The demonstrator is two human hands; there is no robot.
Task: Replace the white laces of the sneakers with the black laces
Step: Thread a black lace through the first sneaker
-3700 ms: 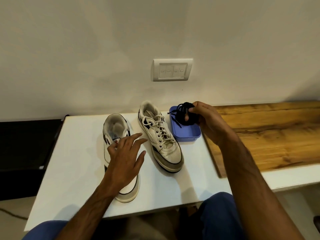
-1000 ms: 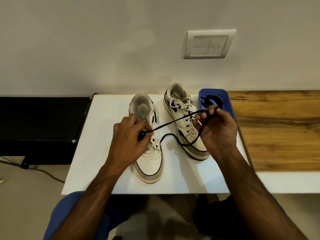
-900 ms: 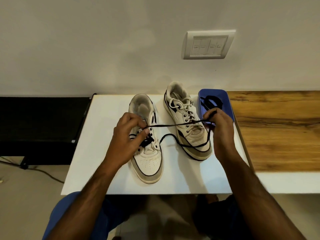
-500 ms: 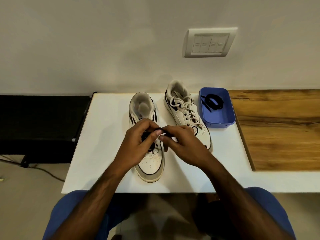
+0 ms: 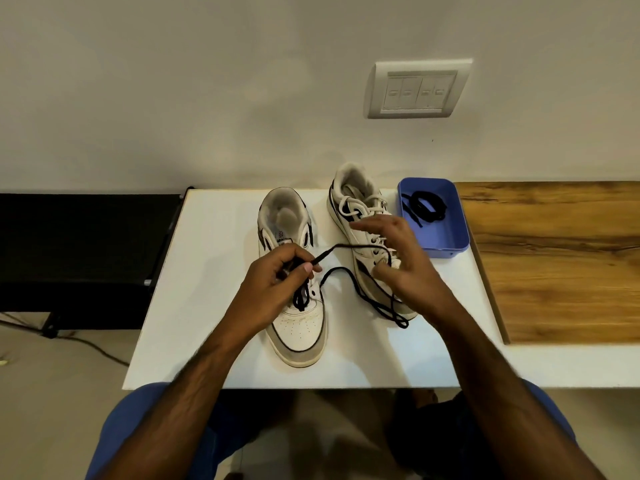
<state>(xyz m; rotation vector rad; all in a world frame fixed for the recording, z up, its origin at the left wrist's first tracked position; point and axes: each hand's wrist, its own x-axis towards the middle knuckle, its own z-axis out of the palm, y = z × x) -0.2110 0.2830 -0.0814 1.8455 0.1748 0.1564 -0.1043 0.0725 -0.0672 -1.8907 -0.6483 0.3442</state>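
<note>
Two white sneakers stand on the white table (image 5: 194, 306), toes toward me. The left sneaker (image 5: 298, 327) has no white lace; a black lace (image 5: 374, 299) is partly threaded at its lower eyelets. My left hand (image 5: 277, 285) pinches one tip of this lace above the shoe's tongue. The lace's free part loops over the table and across the right sneaker (image 5: 360, 202), which still carries its white laces. My right hand (image 5: 398, 258) hovers over the right sneaker with fingers spread, holding nothing. A second black lace (image 5: 424, 206) lies coiled in the blue tray (image 5: 450, 240).
A wooden board (image 5: 561, 258) lies to the right of the table. A black surface (image 5: 79, 251) sits to the left, with a cable on the floor below. A wall switch plate (image 5: 417, 88) hangs above. My knees are under the table's near edge.
Half a second ago both hands pinched the lace together over the left sneaker. My right hand has let go and moved right with fingers spread; the left keeps the tip.
</note>
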